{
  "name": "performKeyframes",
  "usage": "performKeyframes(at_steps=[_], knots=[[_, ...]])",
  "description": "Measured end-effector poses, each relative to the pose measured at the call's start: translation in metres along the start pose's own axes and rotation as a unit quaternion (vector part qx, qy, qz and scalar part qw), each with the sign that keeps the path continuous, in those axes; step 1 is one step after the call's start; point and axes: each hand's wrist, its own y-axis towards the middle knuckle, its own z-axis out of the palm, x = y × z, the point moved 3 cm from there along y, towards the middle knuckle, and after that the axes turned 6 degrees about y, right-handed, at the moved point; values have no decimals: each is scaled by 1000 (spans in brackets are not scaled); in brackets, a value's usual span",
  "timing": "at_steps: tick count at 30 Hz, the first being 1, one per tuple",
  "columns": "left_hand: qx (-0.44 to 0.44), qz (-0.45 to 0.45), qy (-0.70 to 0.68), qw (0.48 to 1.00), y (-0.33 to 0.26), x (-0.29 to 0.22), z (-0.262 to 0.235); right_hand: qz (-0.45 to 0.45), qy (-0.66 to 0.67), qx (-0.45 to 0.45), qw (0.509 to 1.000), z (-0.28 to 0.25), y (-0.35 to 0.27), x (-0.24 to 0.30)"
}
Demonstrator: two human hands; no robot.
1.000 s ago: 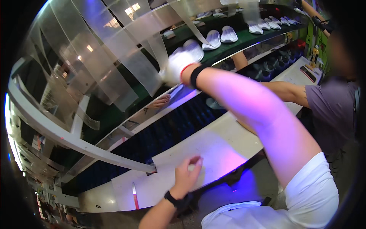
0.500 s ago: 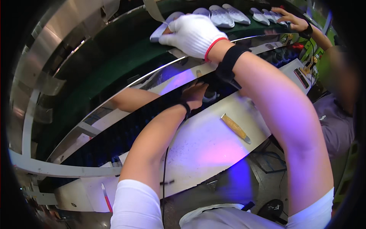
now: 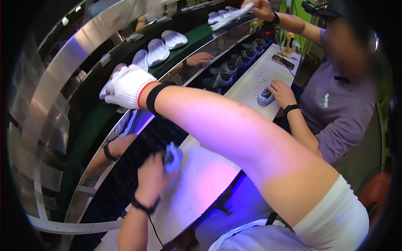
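Note:
My right hand, in a white knit glove with a red cuff, reaches over the green conveyor belt. Its fingers are closed round a pale shoe sole, of which only the edges show. More white soles lie on the belt just past it. Lower down, my bare left hand is smeared by motion. It grips a light-blue shoe upper with a dark opening, held above the white work table. Black bands circle both wrists.
To the right sits a co-worker, one hand lifting a white sole at the belt, the other on a grey-blue shoe. Dark shoes fill a rack under the belt's metal edge. A phone lies on the far table.
My left hand has come out of the rack with a shoe upper. My right hand stays over the belt at a sole. The view has swung right; the co-worker now lifts a sole.

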Motion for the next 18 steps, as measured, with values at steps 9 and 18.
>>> performKeyframes(at_steps=[9,18], knots=[[-83,-92,-322,938,-198,-59,95,-97,-19,-29,995,-12,-47,63],[-111,9,-97,989,-270,-118,109,-8,285,51,957,-72,-250,133]])
